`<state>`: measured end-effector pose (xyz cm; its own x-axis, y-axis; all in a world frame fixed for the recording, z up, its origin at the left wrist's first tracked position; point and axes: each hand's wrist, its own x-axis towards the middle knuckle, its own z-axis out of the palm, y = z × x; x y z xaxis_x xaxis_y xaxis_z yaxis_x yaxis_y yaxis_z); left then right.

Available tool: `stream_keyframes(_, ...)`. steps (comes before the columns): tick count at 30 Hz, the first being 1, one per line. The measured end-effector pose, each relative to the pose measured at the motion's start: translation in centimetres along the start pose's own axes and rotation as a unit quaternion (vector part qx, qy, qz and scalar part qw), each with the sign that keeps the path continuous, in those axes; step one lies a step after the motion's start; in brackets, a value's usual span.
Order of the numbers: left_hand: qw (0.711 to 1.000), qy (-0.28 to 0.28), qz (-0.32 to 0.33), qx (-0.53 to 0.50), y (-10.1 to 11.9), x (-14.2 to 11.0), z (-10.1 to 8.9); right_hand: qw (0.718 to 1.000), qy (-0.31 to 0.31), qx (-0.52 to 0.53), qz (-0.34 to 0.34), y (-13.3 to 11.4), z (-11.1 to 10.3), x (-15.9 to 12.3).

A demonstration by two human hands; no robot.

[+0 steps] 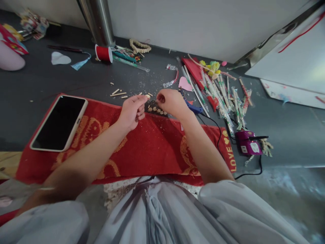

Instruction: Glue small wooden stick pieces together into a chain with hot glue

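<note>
Phone (59,123), black screen up, pale case, on red cloth (152,149). Left hand (132,112): fingers curled, thumb and forefinger pinched on small pale piece (148,97). Small pale piece: cream-coloured, at the fingertips, between the hands; pointing and long axis too small to tell. Right hand (171,101): fingers curled inward; whether anything is held, cannot tell. Blue tool (195,107), black-corded, on desk (291,135).

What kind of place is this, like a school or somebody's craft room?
It looks like a craft table, though I can't tell in which building: there's a spool of red ribbon, a blue glue gun, and a pink paper heart on the dark tabletop.
</note>
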<state>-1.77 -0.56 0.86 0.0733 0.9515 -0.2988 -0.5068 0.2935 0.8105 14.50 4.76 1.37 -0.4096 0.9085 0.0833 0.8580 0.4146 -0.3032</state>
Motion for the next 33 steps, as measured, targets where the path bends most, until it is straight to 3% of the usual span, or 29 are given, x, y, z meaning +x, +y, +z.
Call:
stream_keyframes(4,0.999,-0.010,-0.004,0.040,-0.1,-0.4,0.4,0.984,0.034,0.167,-0.048,0.2,-0.5,-2.2)
stream_keyframes(8,0.996,-0.034,-0.009,0.076,-0.2,-0.8,0.6,0.943,0.064,0.320,-0.065,0.3,-0.3,-4.0)
stream_keyframes(13,0.993,-0.059,-0.018,0.104,-0.3,-0.9,0.6,0.893,0.122,0.425,-0.080,0.6,0.9,-4.6)
stream_keyframes(16,0.991,-0.060,-0.021,0.115,-0.3,-0.9,0.5,0.884,0.143,0.438,-0.081,0.8,1.3,-4.6)
stream_keyframes(23,0.989,-0.065,-0.023,0.130,-0.2,-0.8,0.6,0.892,0.194,0.390,-0.122,1.0,1.1,-4.7)
stream_keyframes(33,0.990,-0.075,-0.039,0.112,-0.3,-0.6,0.3,0.886,0.211,0.373,-0.178,0.4,0.9,-4.9)
